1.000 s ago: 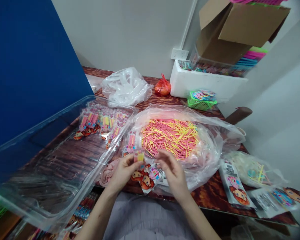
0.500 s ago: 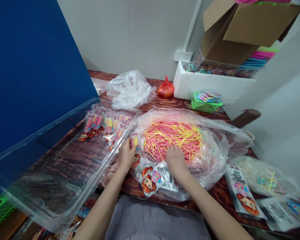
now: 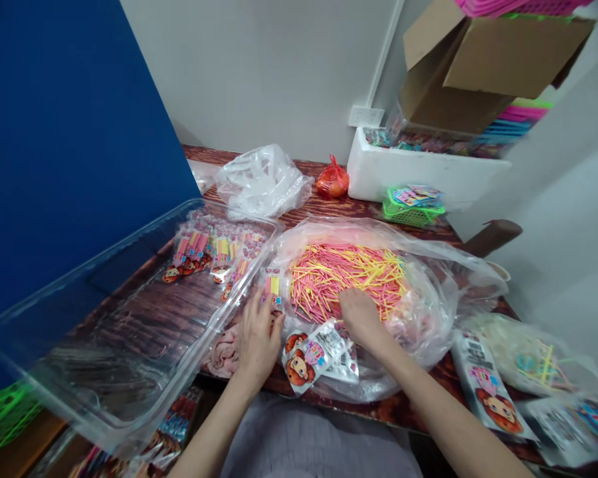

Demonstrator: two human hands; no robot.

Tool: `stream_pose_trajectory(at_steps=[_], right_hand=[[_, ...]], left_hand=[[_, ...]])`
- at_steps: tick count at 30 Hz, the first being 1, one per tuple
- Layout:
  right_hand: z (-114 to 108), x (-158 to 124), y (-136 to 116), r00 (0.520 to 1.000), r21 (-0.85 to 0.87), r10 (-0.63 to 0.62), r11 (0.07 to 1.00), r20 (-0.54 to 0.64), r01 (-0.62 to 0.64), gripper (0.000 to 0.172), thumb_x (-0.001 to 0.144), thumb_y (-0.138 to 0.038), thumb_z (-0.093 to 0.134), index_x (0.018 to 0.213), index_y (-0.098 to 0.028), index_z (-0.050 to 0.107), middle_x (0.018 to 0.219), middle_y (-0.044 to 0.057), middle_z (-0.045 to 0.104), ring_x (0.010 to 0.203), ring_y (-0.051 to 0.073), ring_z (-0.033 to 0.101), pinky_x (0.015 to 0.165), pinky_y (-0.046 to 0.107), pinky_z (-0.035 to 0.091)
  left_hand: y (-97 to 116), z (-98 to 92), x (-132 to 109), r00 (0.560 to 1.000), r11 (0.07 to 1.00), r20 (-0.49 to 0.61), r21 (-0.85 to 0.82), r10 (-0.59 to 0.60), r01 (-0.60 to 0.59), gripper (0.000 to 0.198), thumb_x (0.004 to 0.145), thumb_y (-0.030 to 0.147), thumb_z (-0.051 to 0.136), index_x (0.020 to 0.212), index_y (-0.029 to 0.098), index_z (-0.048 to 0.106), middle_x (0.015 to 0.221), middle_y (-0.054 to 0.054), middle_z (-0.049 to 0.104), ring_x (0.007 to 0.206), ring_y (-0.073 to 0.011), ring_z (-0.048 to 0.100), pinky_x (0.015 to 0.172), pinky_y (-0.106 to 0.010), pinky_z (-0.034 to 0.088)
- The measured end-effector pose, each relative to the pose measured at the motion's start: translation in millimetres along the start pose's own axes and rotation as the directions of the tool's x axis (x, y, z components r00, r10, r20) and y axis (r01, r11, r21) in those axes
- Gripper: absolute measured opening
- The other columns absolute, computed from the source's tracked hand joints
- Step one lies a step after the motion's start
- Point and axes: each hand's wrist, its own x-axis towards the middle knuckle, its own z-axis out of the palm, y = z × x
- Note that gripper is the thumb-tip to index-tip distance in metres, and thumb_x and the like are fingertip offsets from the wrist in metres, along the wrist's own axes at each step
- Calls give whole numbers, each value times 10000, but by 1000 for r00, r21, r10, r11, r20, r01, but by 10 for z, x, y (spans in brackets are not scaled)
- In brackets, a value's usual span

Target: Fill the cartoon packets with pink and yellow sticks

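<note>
My left hand [image 3: 259, 338] lies palm down with its fingers apart, over the lower part of a small clear packet [image 3: 272, 284] that shows pink and yellow sticks. My right hand [image 3: 361, 315] is closed at the near edge of a heap of pink and yellow sticks [image 3: 349, 275]; its fingertips are hidden, so what they hold cannot be made out. The heap sits in a large open plastic bag [image 3: 428, 318]. Between my hands lie printed silver pouches [image 3: 306, 362] with a cartoon face.
At the left is a clear plastic tub [image 3: 179, 372] with filled packets [image 3: 194, 245]. Behind are a white plastic bag [image 3: 264, 179], a red bag [image 3: 333, 179], a green basket [image 3: 412, 211] and a white foam box [image 3: 418, 174]. More pouches [image 3: 496, 398] lie right.
My left hand has opened its fingers from around the packet and moved slightly down and right. My right hand has shifted a little right at the heap's edge.
</note>
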Motion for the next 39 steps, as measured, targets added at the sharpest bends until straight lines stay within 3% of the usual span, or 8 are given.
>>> stream_pose_trajectory(at_steps=[9, 14, 17, 22, 26, 30, 33, 39], right_hand=[[-230, 46, 437, 987, 646, 30, 753, 157, -126, 204, 904, -318, 391, 737, -213, 443, 706, 6, 585, 651, 154, 528, 627, 269, 392], [-286, 32, 434, 934, 867, -148, 441, 325, -232, 317, 831, -498, 527, 724, -205, 469, 600, -36, 553, 520, 120, 518, 531, 251, 414], [-231, 52, 385, 887, 904, -255, 299, 386, -307, 377, 748, -534, 649, 698, -193, 496, 552, -45, 541, 461, 98, 496, 465, 224, 374], [-81, 41, 315, 829, 903, -370, 77, 420, -423, 437, 690, -555, 719, 717, -190, 481, 569, -57, 529, 449, 74, 496, 430, 195, 374], [28, -54, 284, 801, 870, -406, -26, 440, -492, 407, 698, -508, 736, 744, -181, 499, 578, -54, 537, 434, 64, 486, 407, 185, 384], [91, -70, 259, 796, 855, -393, -46, 461, -517, 382, 663, -443, 775, 773, -156, 549, 602, -14, 606, 408, 74, 506, 344, 178, 341], [97, -45, 250, 822, 865, -351, -61, 449, -498, 369, 658, -426, 780, 739, -169, 529, 543, -42, 564, 379, 63, 469, 337, 171, 312], [170, -326, 139, 965, 960, -24, -94, 262, -263, 304, 770, -441, 702, 841, -210, 518, 688, -47, 563, 547, 80, 516, 467, 181, 363]], left_hand=[[327, 172, 206, 981, 928, 187, -373, 54, 20, 264, 890, 223, 540, 1140, 201, 621, 1221, -107, 619, 1165, -264, 554, 1014, -474, 433], [623, 536, 471, 906, 612, 414, -696, -87, 377, 382, 891, 261, 544, 1264, 182, 545, 1195, -123, 656, 1045, -226, 638, 900, -386, 512], [778, 759, 596, 908, 510, 393, -758, -141, 407, 403, 892, 292, 543, 1280, 182, 523, 1274, -131, 607, 1119, -226, 603, 917, -363, 497], [875, 978, 652, 924, 570, 364, -736, -119, 364, 315, 910, 278, 487, 1196, 165, 554, 988, -84, 692, 934, -201, 651, 896, -371, 493], [827, 1019, 667, 928, 572, 333, -733, -169, 367, 440, 922, 308, 472, 1345, 196, 422, 1239, -112, 592, 961, -177, 642, 838, -319, 514], [802, 975, 707, 909, 670, 416, -672, -10, 315, 298, 924, 341, 461, 1079, 156, 635, 1012, -75, 684, 852, -172, 651, 778, -287, 516], [829, 893, 698, 888, 722, 453, -639, 76, 264, 265, 892, 355, 518, 847, 155, 685, 781, -40, 687, 783, -195, 645, 776, -320, 513], [744, 550, 477, 946, 843, 309, -530, 97, 86, 305, 947, 316, 452, 1206, 200, 562, 1245, -94, 604, 1166, -221, 541, 1008, -377, 399]])
